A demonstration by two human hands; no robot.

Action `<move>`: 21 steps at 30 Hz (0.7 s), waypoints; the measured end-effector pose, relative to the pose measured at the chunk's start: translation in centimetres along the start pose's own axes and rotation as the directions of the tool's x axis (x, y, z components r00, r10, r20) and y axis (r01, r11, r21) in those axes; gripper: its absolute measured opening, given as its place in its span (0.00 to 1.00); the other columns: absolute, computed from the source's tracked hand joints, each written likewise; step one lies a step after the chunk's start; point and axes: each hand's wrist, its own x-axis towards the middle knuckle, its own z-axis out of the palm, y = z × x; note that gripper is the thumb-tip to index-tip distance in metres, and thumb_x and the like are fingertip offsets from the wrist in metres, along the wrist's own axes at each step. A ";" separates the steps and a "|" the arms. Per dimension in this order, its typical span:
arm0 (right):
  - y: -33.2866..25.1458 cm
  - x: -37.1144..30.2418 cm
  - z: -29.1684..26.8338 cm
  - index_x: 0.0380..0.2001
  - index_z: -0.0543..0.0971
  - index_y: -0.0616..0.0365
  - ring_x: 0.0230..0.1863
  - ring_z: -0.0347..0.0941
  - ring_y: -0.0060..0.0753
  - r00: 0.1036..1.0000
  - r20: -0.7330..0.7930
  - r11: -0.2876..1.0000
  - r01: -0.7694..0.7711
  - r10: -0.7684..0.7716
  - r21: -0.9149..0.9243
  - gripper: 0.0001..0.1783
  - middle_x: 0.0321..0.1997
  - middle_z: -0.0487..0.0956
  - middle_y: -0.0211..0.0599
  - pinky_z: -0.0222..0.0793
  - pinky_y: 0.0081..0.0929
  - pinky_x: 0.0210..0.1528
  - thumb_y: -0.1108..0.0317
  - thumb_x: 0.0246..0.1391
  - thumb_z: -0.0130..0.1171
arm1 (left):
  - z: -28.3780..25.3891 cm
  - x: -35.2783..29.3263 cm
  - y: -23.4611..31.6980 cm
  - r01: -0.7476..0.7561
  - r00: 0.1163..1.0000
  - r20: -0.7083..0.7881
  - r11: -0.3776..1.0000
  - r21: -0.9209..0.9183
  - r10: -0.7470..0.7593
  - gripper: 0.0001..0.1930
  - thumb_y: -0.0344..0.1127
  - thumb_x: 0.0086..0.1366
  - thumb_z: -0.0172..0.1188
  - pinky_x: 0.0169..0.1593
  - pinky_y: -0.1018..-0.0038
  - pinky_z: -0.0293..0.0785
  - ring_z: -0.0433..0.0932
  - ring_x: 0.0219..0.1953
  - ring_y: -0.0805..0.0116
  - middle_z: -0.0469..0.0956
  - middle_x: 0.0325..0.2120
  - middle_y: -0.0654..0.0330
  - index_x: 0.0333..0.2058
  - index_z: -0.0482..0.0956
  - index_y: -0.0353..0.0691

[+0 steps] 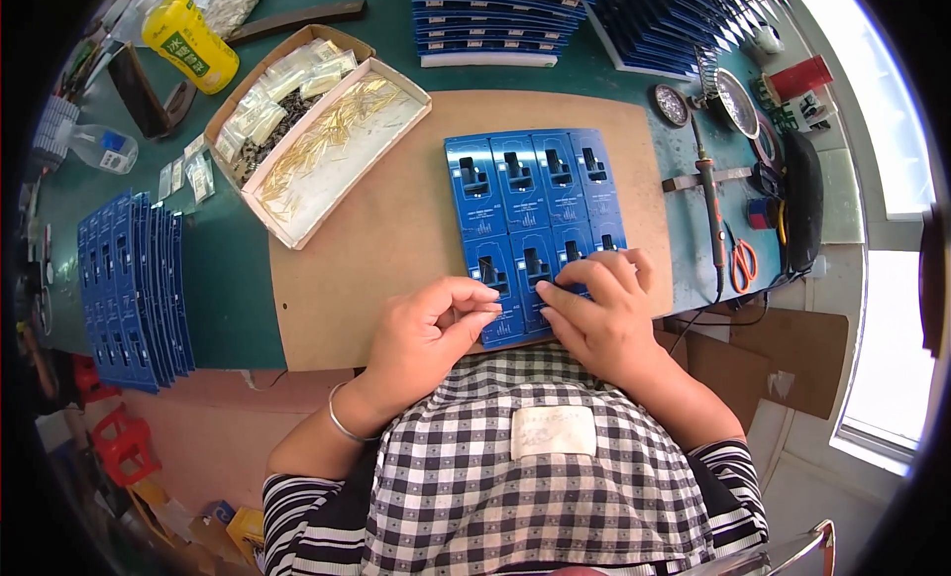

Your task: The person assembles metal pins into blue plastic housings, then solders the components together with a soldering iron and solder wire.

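A blue circuit board panel (526,225) lies on the brown work board, its repeated sections in two rows with dark cut-outs and small parts. At its near left corner, my left hand (421,328) is closed in a pinch; what sits between thumb and forefinger is too small to make out. My right hand (612,318) rests over the near right part of the panel. Its fingers are bent but apart, the tips touching the panel, and they hide some of the near row. Thin gold pins (332,130) lie loose in a shallow cardboard box (307,224) beyond my left hand.
Stacked blue panels (124,289) stand at the left, with more stacks (495,26) at the back. A soldering iron (711,219) and orange-handled scissors (743,266) lie at the right. A yellow bottle (188,41) stands far left. The brown work board (347,289) covers the middle of the green table.
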 end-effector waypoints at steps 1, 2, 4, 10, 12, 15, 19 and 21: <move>-0.1 0.3 -0.2 0.37 0.83 0.49 0.43 0.69 0.32 1.000 -0.010 0.996 -0.025 0.026 0.083 0.15 0.39 0.75 0.26 0.55 0.39 0.50 0.67 0.41 0.67 | 0.1 0.0 0.0 0.002 1.000 0.000 1.000 0.001 -0.002 0.09 0.24 0.62 0.62 0.33 0.81 0.77 0.80 0.31 0.80 0.84 0.32 0.59 0.41 0.78 0.35; -0.2 0.7 -0.4 0.35 0.83 0.49 0.43 0.69 0.32 0.998 -0.017 0.985 -0.049 0.053 0.166 0.14 0.38 0.76 0.26 0.55 0.38 0.49 0.67 0.41 0.68 | 0.2 0.0 0.1 0.007 1.000 -0.001 1.000 -0.007 -0.007 0.09 0.23 0.61 0.62 0.33 0.81 0.77 0.81 0.31 0.80 0.84 0.31 0.59 0.41 0.78 0.35; -1.3 1.8 -0.4 0.34 0.82 0.49 0.42 0.69 0.32 0.997 -0.015 0.968 -0.064 0.070 0.241 0.13 0.37 0.76 0.26 0.55 0.37 0.48 0.68 0.40 0.68 | 0.1 0.0 0.1 0.013 1.000 -0.001 1.000 -0.014 -0.013 0.09 0.23 0.61 0.62 0.33 0.80 0.77 0.81 0.31 0.79 0.84 0.31 0.58 0.41 0.78 0.35; -2.2 2.6 1.1 0.29 0.80 0.47 0.42 0.69 0.29 0.999 -0.023 0.943 -0.033 0.043 0.330 0.10 0.37 0.76 0.23 0.53 0.37 0.48 0.68 0.41 0.68 | 0.2 -0.2 0.5 -0.081 0.996 -0.011 0.988 0.134 0.084 0.09 0.22 0.60 0.63 0.36 0.80 0.78 0.83 0.33 0.74 0.83 0.31 0.55 0.40 0.79 0.35; -2.4 2.9 1.2 0.27 0.78 0.48 0.42 0.69 0.30 0.998 -0.025 0.944 -0.038 0.049 0.326 0.09 0.37 0.76 0.23 0.53 0.37 0.48 0.70 0.41 0.67 | 0.1 -0.3 0.5 -0.110 0.993 -0.024 0.984 0.137 0.114 0.08 0.23 0.60 0.63 0.35 0.80 0.78 0.83 0.31 0.74 0.83 0.31 0.55 0.39 0.79 0.35; -1.6 3.2 1.5 0.26 0.77 0.49 0.41 0.69 0.31 0.987 0.008 0.921 -0.155 0.163 0.358 0.08 0.36 0.76 0.23 0.53 0.37 0.48 0.72 0.41 0.65 | -0.6 -0.3 0.2 -0.111 0.990 -0.067 0.979 0.173 0.124 0.06 0.23 0.61 0.63 0.30 0.81 0.74 0.80 0.26 0.76 0.83 0.29 0.57 0.38 0.79 0.35; -1.5 3.2 1.5 0.26 0.77 0.52 0.42 0.70 0.32 0.985 0.039 0.931 -0.172 0.168 0.321 0.08 0.37 0.77 0.26 0.55 0.34 0.49 0.75 0.39 0.64 | -1.4 -0.4 0.0 -0.043 0.989 -0.135 0.994 0.102 0.056 0.05 0.24 0.61 0.62 0.26 0.82 0.69 0.75 0.22 0.80 0.81 0.26 0.60 0.37 0.80 0.36; -1.5 3.2 1.5 0.26 0.77 0.52 0.42 0.69 0.33 0.985 0.043 0.932 -0.170 0.165 0.320 0.08 0.37 0.77 0.26 0.55 0.34 0.49 0.74 0.39 0.64 | -1.4 -0.4 -0.3 -0.089 0.982 -0.164 0.994 0.057 0.097 0.05 0.25 0.61 0.63 0.24 0.83 0.66 0.72 0.20 0.81 0.80 0.24 0.63 0.36 0.80 0.36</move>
